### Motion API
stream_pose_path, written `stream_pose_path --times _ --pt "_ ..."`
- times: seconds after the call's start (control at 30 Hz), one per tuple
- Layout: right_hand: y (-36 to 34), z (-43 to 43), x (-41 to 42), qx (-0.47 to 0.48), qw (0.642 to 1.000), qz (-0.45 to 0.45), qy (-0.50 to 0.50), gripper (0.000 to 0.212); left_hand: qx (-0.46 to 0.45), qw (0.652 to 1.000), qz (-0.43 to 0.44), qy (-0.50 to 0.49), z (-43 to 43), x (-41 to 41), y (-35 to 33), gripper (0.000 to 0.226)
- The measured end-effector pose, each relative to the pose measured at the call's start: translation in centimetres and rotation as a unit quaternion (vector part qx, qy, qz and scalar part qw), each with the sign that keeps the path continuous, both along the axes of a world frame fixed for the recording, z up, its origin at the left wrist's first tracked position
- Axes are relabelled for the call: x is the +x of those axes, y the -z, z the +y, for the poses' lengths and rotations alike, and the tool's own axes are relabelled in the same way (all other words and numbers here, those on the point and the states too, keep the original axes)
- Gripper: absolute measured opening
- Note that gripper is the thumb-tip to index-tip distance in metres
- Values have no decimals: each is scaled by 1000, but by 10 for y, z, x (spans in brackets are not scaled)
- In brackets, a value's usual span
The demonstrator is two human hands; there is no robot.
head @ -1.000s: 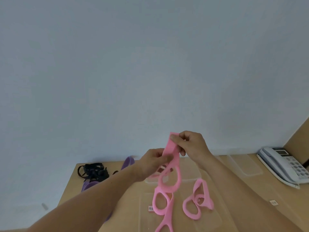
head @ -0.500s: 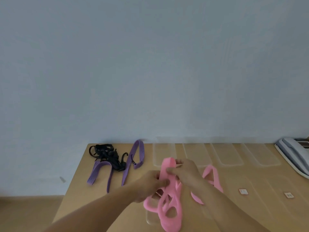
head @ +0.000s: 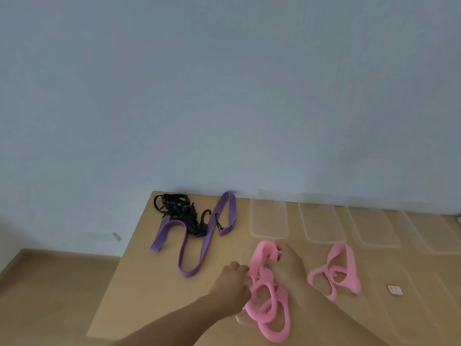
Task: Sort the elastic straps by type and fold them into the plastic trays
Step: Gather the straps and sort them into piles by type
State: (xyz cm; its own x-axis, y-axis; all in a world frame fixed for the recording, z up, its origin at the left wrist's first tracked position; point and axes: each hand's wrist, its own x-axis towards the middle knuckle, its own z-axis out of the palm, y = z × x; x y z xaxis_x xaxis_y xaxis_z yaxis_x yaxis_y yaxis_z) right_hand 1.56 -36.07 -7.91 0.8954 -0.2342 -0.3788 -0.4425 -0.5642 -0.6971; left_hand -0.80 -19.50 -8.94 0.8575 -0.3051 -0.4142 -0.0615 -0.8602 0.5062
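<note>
A pink looped elastic strap (head: 270,310) lies bunched on a clear plastic tray (head: 240,320) near the table's front. My left hand (head: 233,279) grips its left side, and my right hand (head: 289,264) presses down on its upper part with fingers curled into the loops. A second pink looped strap (head: 348,278) lies to the right of my hands. A purple flat strap (head: 192,248) snakes across the left of the table. A tangle of black hooked cords (head: 179,211) sits at the back left.
Several clear plastic trays (head: 269,218) stand in a row along the wall behind the straps. A small white label (head: 395,289) lies at the right. The wooden table (head: 139,283) ends at the left, with floor beyond. The wall is close behind.
My hands have come down from chest height to the table with the pink strap, which now lies bunched on the tray. The view has tilted and shifted left.
</note>
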Motion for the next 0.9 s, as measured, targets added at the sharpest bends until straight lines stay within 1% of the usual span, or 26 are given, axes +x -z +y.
stream_pose_path --times 0.07,0.13,0.17,0.27,0.33,0.37,0.4,0.47,0.5,0.57,0.63,0.67,0.7,0.77,0.8,0.83,0.87,0.9 --pt "5 3 0 -14 1000 -2 -4 20 52 997 -5 51 5 -2 7 48" --pt "11 5 -1 -40 999 -17 -11 17 94 992 -26 80 8 -1 11 49" --pt "19 3 0 -51 998 -23 -15 23 111 989 -34 97 10 0 11 48" --pt "68 -13 7 -54 998 -18 -27 54 142 976 -39 158 15 4 12 50" --pt "67 -13 5 -63 998 -20 -23 58 133 975 -41 173 23 8 8 51" --pt "49 -7 1 -70 997 -29 -20 55 125 976 -62 167 28 11 5 48" --pt "24 2 -2 -84 996 -40 -14 46 124 977 -95 146 34 16 1 44" --pt "0 12 -3 -120 990 -78 -10 26 154 972 -163 68 50 31 -6 39" --pt "-8 18 -2 -134 985 -104 -19 20 184 968 -168 37 60 39 -7 39" --pt "-17 31 0 -144 978 -143 -55 14 249 961 -114 30 78 52 -8 43" --pt "-17 47 7 -135 974 -151 -99 15 280 957 -46 63 90 57 -8 38" --pt "-19 54 10 -127 974 -147 -119 16 275 958 -25 73 93 59 -9 32" --pt "-21 60 14 -122 972 -148 -136 16 251 966 -8 68 96 60 -13 26" --pt "-31 70 21 -122 968 -162 -150 14 171 984 15 47 102 67 -28 10" --pt "-36 73 26 -123 966 -171 -150 14 129 991 14 39 106 72 -41 12" --pt "-41 75 31 -122 965 -173 -154 16 79 996 20 23 110 77 -56 17" --pt "-47 78 36 -117 965 -168 -164 21 7 999 35 -3 113 82 -74 18" --pt "-54 82 42 -119 962 -159 -187 31 -76 995 48 -37 116 87 -94 18"
